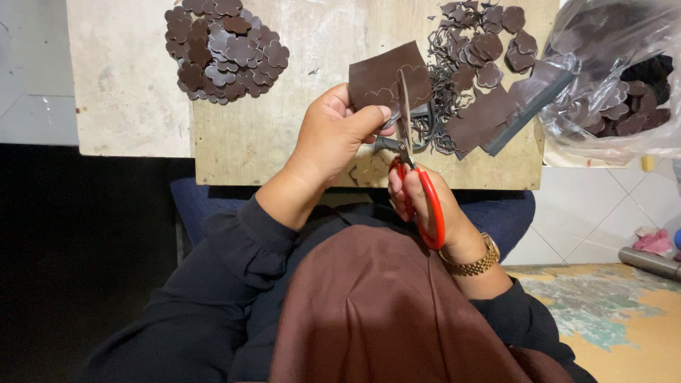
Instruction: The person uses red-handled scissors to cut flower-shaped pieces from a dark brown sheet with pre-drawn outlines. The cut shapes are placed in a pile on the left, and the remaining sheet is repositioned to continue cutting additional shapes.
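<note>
Leather piece [379, 74] pinched in left hand [333, 135]; right hand [418, 195] apparently works scissors [411, 152].

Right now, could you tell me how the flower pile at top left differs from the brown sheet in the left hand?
The flower pile is many small cut, scalloped pieces; the brown sheet is one larger squarish piece with outlines still uncut. The pile lies on the wooden board; the sheet is held up by the left hand, with the scissors at it. Both are dark brown.

Even, soft overhead light, sharp focus at centre, glare on the plastic bag [624, 78], dark lower left.
</note>
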